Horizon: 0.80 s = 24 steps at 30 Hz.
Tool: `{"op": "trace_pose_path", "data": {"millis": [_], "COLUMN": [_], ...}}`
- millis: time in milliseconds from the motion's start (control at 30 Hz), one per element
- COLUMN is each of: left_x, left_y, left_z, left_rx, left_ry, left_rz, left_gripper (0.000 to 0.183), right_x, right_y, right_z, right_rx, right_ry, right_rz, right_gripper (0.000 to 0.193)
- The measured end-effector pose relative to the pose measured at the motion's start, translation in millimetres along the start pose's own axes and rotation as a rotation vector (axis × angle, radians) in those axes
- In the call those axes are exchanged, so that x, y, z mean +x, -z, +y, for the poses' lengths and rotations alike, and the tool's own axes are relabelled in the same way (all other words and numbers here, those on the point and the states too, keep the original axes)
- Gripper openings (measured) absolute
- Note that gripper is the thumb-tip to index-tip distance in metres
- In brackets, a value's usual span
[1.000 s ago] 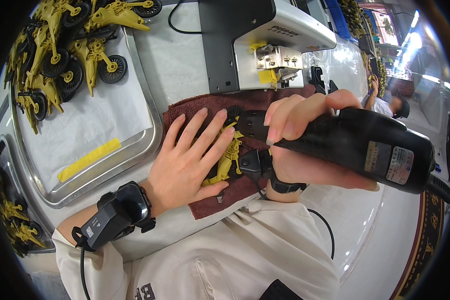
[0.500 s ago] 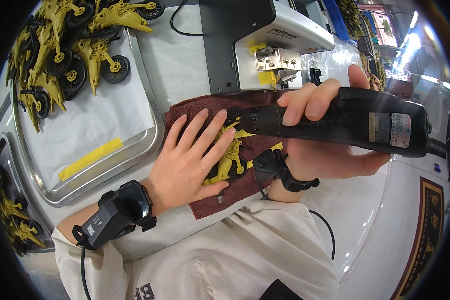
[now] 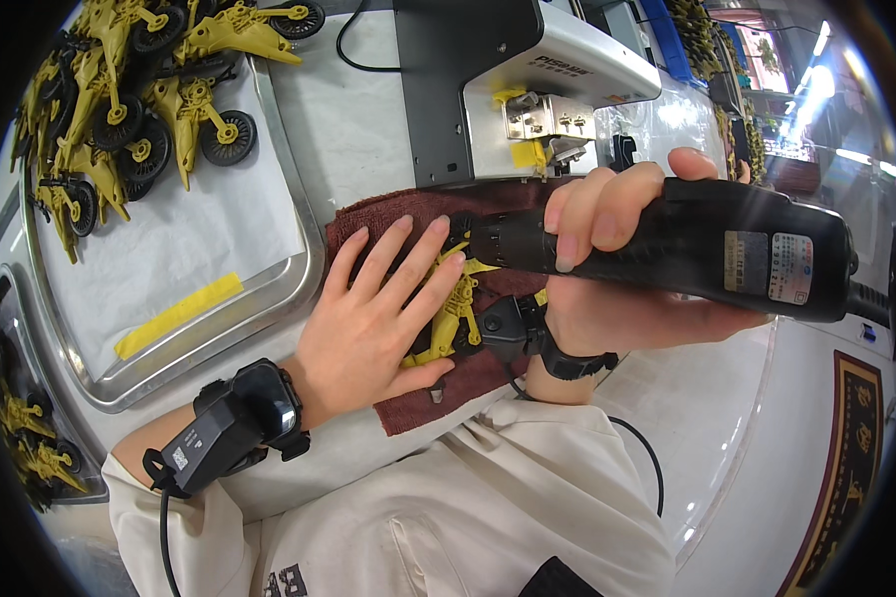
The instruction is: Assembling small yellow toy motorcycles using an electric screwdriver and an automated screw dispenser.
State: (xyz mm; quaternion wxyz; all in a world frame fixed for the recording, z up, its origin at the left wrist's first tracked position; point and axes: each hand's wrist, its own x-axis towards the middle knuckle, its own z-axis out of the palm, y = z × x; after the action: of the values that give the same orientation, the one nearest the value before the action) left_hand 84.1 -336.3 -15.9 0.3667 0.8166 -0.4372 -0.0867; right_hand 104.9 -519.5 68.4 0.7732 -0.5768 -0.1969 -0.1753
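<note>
My right hand (image 3: pixel 617 259) is closed around a black electric screwdriver (image 3: pixel 687 249) that lies nearly level. Its tip end points left, at a yellow toy motorcycle (image 3: pixel 456 308) with black wheels on a maroon cloth (image 3: pixel 418 410). The exact contact point is hidden. My left hand (image 3: pixel 373 308) rests palm down over the motorcycle, fingers spread, fingertips beside the screwdriver's nose and thumb near the toy's lower end. That hand covers part of the toy, and the camera strapped to my right wrist hides another part. A small metal piece (image 3: pixel 436 394) sits on the cloth by my left thumb.
At left, a metal tray (image 3: pixel 294 269) lined with white paper holds a heap of yellow motorcycles (image 3: pixel 110 109). Another tray (image 3: pixel 95 483) with similar toys is below it. A black and silver machine (image 3: pixel 528 80) stands beyond the cloth. A cord (image 3: pixel 871 300) trails from the screwdriver.
My right hand and the screwdriver have shifted slightly left, and the wrist camera now covers more of the motorcycle. My left hand has stayed nearly still.
</note>
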Motion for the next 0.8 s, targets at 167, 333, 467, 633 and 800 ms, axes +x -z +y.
{"op": "trace_pose_path", "data": {"millis": [167, 333, 467, 633, 800], "left_x": [-1.3, -1.2, -0.8, -1.1, -1.4], "left_y": [0.2, 1.3, 1.2, 0.8, 0.3], "left_z": [-0.5, 0.1, -0.4, -0.6, -1.0], "left_rx": [0.003, 0.01, 0.005, 0.003, 0.002], "left_ry": [0.006, -0.003, 0.0, 0.0, 0.0], "left_rz": [0.001, -0.005, -0.006, -0.002, 0.005], "left_gripper": [0.082, 0.083, 0.082, 0.081, 0.081], "right_x": [0.8, 2.0, 1.0, 2.3, 1.7], "right_y": [-1.6, 1.2, -2.3, -1.0, -0.1], "right_z": [-0.2, -5.4, -7.2, -5.9, -4.2], "right_rx": [-0.016, -0.023, -0.037, -0.024, -0.02], "right_ry": [-0.018, -0.014, -0.041, -0.026, -0.022], "right_rz": [0.004, -0.062, -0.016, -0.023, -0.039], "right_gripper": [0.092, 0.091, 0.09, 0.09, 0.09]}}
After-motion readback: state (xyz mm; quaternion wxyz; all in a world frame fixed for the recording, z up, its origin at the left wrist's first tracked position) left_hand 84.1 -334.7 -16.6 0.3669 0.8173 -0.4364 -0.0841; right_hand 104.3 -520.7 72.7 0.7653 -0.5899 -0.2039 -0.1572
